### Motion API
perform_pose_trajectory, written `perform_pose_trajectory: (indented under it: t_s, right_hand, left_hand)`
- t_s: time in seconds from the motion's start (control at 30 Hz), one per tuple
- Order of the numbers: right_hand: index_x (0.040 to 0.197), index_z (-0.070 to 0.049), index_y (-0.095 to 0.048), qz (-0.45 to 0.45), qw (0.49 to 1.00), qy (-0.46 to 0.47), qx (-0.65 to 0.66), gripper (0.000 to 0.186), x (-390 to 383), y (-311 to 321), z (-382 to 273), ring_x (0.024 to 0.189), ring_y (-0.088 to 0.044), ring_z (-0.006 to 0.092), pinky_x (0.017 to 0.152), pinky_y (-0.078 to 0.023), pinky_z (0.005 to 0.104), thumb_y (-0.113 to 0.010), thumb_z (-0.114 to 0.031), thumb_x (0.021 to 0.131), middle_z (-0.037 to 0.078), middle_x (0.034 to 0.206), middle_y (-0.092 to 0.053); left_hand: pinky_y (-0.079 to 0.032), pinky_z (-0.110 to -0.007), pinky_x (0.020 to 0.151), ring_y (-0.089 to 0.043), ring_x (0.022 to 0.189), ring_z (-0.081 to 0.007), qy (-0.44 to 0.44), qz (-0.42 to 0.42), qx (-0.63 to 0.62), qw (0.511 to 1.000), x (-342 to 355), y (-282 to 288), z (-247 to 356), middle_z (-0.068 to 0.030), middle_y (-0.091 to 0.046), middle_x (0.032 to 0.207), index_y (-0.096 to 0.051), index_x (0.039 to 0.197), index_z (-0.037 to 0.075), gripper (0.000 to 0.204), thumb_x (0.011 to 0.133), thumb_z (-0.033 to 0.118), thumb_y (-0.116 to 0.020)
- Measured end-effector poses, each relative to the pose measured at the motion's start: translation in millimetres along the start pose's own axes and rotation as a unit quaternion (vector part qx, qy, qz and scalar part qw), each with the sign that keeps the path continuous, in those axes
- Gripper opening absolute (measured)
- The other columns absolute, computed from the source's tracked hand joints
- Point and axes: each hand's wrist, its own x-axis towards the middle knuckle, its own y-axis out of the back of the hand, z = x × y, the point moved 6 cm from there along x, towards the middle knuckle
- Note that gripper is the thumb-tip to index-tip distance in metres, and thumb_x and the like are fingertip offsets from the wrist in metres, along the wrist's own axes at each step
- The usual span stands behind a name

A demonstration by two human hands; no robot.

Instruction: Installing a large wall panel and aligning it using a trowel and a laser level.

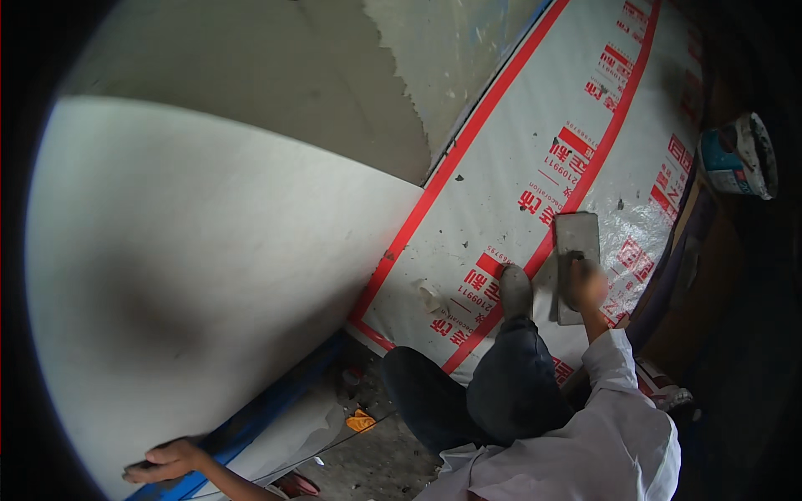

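While the right hand [587, 285] wraps round the handle of a grey plastering trowel [576, 263], the blade sits flat and stretches up and away from that grip, its far end well above the knuckles. Grip's closed tight on the handle, fingers curled over it. Just to the left of the grip there's a grey shoe [515, 290], toe pointing up, with a dark trouser leg [505, 388] running down from it. Under trowel and shoe lies a white protective floor sheet [501, 184] with red stripes and red print. Over on the far left, well away from the trowel, the left hand [163, 459] rests on the lower edge of a big pale wall board [209, 250], fingers bent over it; whether it clamps or only touches, I can't tell. Up to the right of the grip, well apart, stands a bucket [739, 156] in the dark corner. Below the left hand's board, an orange scrap [361, 421] on bare concrete.
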Motion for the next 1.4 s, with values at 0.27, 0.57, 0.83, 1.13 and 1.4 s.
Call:
perform_pose_trajectory:
  t_s: [0.27, 0.57, 0.83, 1.13, 1.4]
  right_hand:
    - [0.098, 0.000, -0.068, -0.003, 0.996, -0.007, -0.084, 0.063, 9, -18, 2, 0.085, -0.075, 0.0572, 0.075, -0.058, 0.0631, -0.069, -0.062, 0.108, 0.034, 0.088, -0.076]
    - [0.096, -0.002, -0.066, 0.013, 0.993, -0.013, -0.117, 0.059, -2, -20, 1, 0.084, -0.075, 0.0572, 0.071, -0.057, 0.0637, -0.067, -0.059, 0.111, 0.033, 0.086, -0.075]
    - [0.095, -0.003, -0.067, 0.016, 0.996, -0.011, -0.091, 0.061, -3, -6, 7, 0.085, -0.075, 0.0576, 0.073, -0.058, 0.0661, -0.063, -0.061, 0.112, 0.034, 0.088, -0.075]
    - [0.103, 0.000, -0.067, 0.005, 0.998, 0.017, -0.066, 0.065, 6, 4, -10, 0.090, -0.074, 0.0624, 0.078, -0.057, 0.0698, -0.054, -0.063, 0.116, 0.038, 0.093, -0.076]
    - [0.123, 0.000, -0.075, -0.202, 0.936, 0.231, 0.169, 0.040, 11, -62, -37, 0.094, -0.079, 0.0414, 0.081, -0.063, 0.0528, -0.065, -0.038, 0.113, 0.024, 0.108, -0.079]
  left_hand:
    - [-0.021, -0.065, 0.138, -0.021, 0.172, -0.0511, 0.215, -0.080, 0.008, 0.973, -104, -26, 78, -0.0345, -0.020, 0.185, -0.025, 0.177, -0.006, 0.076, 0.122, 0.039, -0.050]
    - [-0.016, -0.062, 0.141, -0.012, 0.176, -0.0451, 0.296, -0.042, 0.031, 0.954, -133, -38, 106, -0.0273, -0.008, 0.191, -0.008, 0.184, 0.001, 0.093, 0.118, 0.051, -0.052]
    - [-0.018, -0.064, 0.139, -0.017, 0.173, -0.0525, 0.144, -0.031, 0.039, 0.988, -133, -28, 113, -0.0371, -0.015, 0.186, -0.028, 0.177, -0.009, 0.070, 0.123, 0.030, -0.051]
    - [-0.052, -0.051, 0.117, -0.071, 0.128, -0.0402, 0.357, -0.485, -0.208, 0.771, -306, 103, 308, -0.0224, -0.077, 0.133, -0.076, 0.134, -0.002, 0.032, 0.108, 0.017, -0.078]
    - [-0.062, -0.051, 0.094, -0.080, 0.100, -0.0405, 0.583, -0.539, -0.134, 0.593, -366, 205, 262, -0.0212, -0.083, 0.110, -0.087, 0.115, 0.005, 0.021, 0.102, 0.022, -0.082]
